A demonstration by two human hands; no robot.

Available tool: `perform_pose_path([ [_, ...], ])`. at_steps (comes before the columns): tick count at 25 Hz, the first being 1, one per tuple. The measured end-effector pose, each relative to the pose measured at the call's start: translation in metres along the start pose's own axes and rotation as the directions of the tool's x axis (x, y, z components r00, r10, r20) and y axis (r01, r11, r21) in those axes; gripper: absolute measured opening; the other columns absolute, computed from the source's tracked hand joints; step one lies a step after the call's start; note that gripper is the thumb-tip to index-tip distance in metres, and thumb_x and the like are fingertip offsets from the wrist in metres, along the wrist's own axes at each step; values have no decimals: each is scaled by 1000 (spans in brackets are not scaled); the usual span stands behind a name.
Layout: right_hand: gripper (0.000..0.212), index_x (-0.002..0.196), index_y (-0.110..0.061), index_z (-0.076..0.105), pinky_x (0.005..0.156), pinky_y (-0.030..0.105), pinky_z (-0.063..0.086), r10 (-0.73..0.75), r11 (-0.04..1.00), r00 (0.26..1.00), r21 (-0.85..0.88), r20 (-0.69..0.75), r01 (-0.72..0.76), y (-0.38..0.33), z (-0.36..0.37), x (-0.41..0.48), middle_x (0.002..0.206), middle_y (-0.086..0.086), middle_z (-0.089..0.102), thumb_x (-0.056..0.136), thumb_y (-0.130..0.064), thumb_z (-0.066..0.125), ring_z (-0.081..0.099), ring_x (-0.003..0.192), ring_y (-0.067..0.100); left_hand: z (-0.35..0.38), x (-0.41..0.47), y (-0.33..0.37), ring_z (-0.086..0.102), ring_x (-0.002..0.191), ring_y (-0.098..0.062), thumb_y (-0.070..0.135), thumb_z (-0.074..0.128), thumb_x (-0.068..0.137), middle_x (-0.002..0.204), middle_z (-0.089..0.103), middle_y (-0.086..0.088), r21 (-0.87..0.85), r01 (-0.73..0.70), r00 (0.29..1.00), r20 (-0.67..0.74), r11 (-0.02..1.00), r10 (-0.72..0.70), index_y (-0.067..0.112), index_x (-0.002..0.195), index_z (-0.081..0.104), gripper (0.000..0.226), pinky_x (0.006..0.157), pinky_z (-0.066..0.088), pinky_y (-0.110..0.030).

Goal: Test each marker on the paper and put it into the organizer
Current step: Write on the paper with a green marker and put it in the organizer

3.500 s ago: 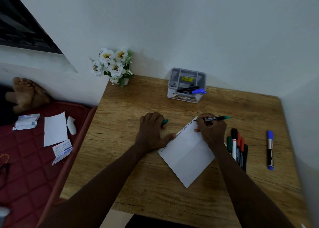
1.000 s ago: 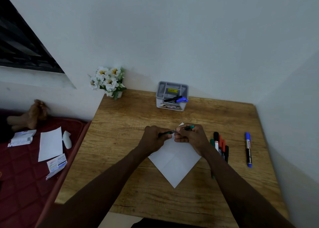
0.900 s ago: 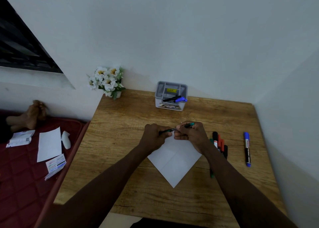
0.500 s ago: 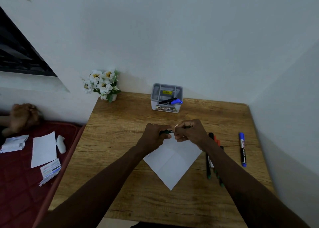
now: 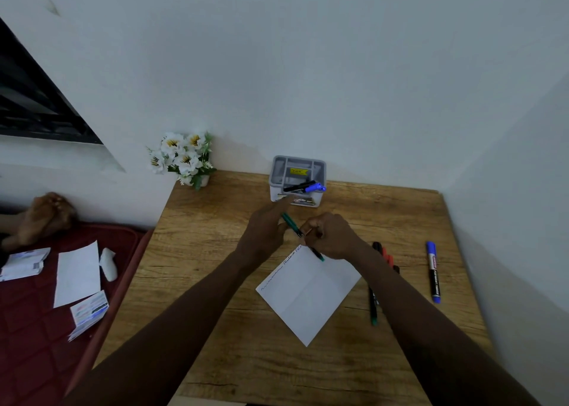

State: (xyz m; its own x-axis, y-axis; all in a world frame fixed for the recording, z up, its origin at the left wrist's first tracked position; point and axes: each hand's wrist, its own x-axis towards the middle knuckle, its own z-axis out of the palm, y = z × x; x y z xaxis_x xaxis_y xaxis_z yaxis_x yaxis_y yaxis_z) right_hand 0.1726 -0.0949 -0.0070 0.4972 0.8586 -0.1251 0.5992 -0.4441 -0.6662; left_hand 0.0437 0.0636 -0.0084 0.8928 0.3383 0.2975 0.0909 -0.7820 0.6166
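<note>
**Green marker in hand, between paper and organizer**

A person works at a wooden table (image 5: 215, 251), seen from above. The right hand (image 5: 332, 236) has its fingers curled around the lower half of a slim green marker with a black barrel (image 5: 291, 224). The marker is held slantwise over the top corner of a folded sheet of white paper (image 5: 308, 291). The left hand (image 5: 266, 231) lies beside the marker's upper end, fingers stretched toward a square grey plastic organizer (image 5: 277, 171) at the table's back edge. Whether this hand touches or pinches the marker cannot be made out.

The task looks partly done. Two stowed markers (image 5: 303, 187), one black and one blue-capped, rest across the organizer. Wavy test lines run along the paper's upper left edge. The green marker is not yet stowed. A cluster of red, black and green loose markers (image 5: 385, 253) lies right of the paper, and a thick blue-capped marker (image 5: 432, 271) lies further right, apart.

The right forearm covers part of the cluster, so its count is unclear. Whether the held marker's cap is on is too small to tell.
</note>
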Motion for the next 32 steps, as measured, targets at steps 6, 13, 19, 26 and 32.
perform_pose_path([
  [6, 28, 108, -8, 70, 75, 49, 64, 199, 846, 883, 529, -425, 64, -9, -16, -16, 77, 12, 76, 83, -8, 82, 76, 74, 27, 13, -18, -23, 49, 134, -25, 26, 69, 91, 146, 54, -8, 32, 111, 981, 156, 993, -114, 16, 146, 47, 61, 111, 34, -32],
  [13, 86, 152, -29, 35, 78, 41, 64, 353, 736, 685, 641, -638, 217, -21, -48, -5, 86, 16, 73, 84, -2, 79, 74, 79, 37, 41, -40, -37, 3, 154, -25, 54, 43, 98, 168, 8, -5, 333, -121, 882, 469, 935, -53, 33, 156, 24, 65, 124, 5, -46],
  [19, 76, 149, -24, 43, 73, 21, 57, 397, 778, 470, 561, -788, 284, -25, -56, 16, 80, 7, 71, 85, -5, 79, 69, 72, 9, 42, -43, -41, -8, 154, -21, 54, 40, 99, 168, -1, -2, 348, -122, 876, 479, 929, -64, 38, 158, 17, 65, 120, -8, -41],
  [26, 69, 145, -25, 47, 73, 42, 62, 453, 758, 319, 548, -833, 353, -24, -48, 37, 75, 13, 69, 86, -12, 78, 69, 73, 30, 43, -42, -45, -11, 154, -21, 58, 35, 100, 168, -5, -1, 362, -133, 868, 492, 923, -68, 40, 158, 12, 65, 121, -9, -42],
  [32, 62, 143, -30, 48, 71, 35, 61, 504, 761, 243, 559, -829, 329, -13, -42, 44, 78, 15, 72, 88, -18, 76, 72, 75, 30, 46, -43, -50, -9, 154, -20, 59, 35, 99, 168, -2, -2, 357, -144, 880, 472, 923, -46, 41, 157, 14, 65, 122, -6, -43],
])
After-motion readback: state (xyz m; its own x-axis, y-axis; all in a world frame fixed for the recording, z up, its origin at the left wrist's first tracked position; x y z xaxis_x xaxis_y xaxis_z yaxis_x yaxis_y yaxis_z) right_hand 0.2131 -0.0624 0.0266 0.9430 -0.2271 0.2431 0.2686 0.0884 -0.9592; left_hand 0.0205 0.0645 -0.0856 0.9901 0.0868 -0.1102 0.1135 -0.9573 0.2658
